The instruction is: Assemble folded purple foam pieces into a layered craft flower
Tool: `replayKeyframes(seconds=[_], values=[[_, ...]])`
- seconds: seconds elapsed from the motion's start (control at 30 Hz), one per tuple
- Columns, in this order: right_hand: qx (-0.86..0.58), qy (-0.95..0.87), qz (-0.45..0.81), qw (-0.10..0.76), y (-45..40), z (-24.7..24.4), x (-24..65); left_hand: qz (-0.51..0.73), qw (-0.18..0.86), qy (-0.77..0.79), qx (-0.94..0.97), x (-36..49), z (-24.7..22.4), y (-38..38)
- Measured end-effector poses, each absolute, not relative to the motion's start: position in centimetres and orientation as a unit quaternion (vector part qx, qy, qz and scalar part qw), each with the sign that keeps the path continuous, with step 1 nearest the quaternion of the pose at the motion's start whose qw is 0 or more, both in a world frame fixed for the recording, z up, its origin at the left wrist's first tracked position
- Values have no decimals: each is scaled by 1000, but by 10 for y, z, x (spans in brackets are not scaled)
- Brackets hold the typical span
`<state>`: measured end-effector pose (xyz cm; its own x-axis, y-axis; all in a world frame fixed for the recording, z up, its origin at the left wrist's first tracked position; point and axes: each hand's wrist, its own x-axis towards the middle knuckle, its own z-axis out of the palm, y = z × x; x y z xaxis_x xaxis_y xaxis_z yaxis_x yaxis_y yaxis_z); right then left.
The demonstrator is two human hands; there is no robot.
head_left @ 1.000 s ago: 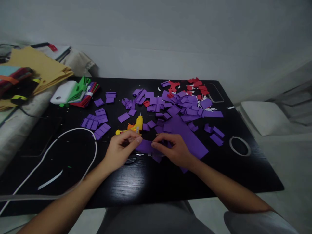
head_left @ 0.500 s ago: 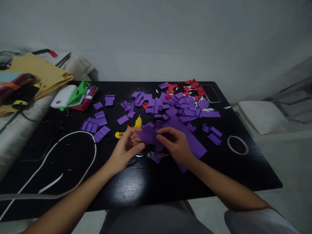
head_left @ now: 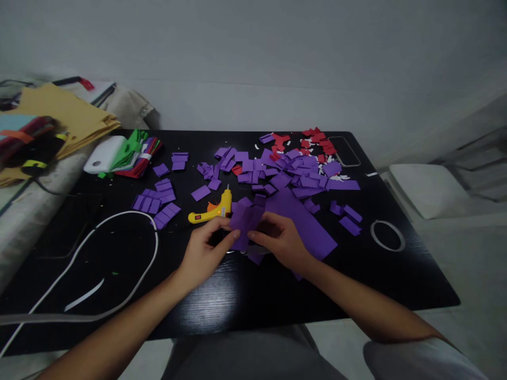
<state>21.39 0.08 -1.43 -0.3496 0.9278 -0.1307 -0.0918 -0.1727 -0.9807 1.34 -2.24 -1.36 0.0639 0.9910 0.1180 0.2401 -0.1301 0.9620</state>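
Between my two hands, above the middle of the black table, is a piece of purple paper (head_left: 242,224) standing roughly upright. My left hand (head_left: 209,245) pinches its left edge between thumb and fingers. On the other side, my right hand (head_left: 283,237) grips the right edge, thumb in front. A yellow glue gun (head_left: 214,212) lies just beyond my left hand, nozzle pointing away. Under and behind my right hand spreads a large purple sheet (head_left: 312,235). A metal blade-like tool (head_left: 259,250) lies below the paper, mostly hidden.
Many purple folded pieces (head_left: 304,171) and red scraps (head_left: 319,138) cover the back. Purple strips (head_left: 154,199) lie left. A white cable (head_left: 154,248) loops at the left, near bundled coloured paper (head_left: 137,155). A ring (head_left: 387,236) sits at the right.
The purple paper has turned more upright, and my left hand now pinches it by its left edge, thumb in front. The glue gun shows more fully.
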Motion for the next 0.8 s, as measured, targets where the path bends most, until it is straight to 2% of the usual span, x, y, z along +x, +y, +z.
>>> replayKeyframes(seconds=[0.27, 0.5, 0.8], values=[[-433, -537, 635, 348, 0, -13, 213, 458, 391, 507, 617, 11, -10, -18], [-432, -568, 595, 370, 2, -15, 215, 444, 383, 495, 641, 8, -9, -17], [-394, -551, 626, 387, 4, -7, 219, 442, 395, 460, 661, 2, -4, -16]])
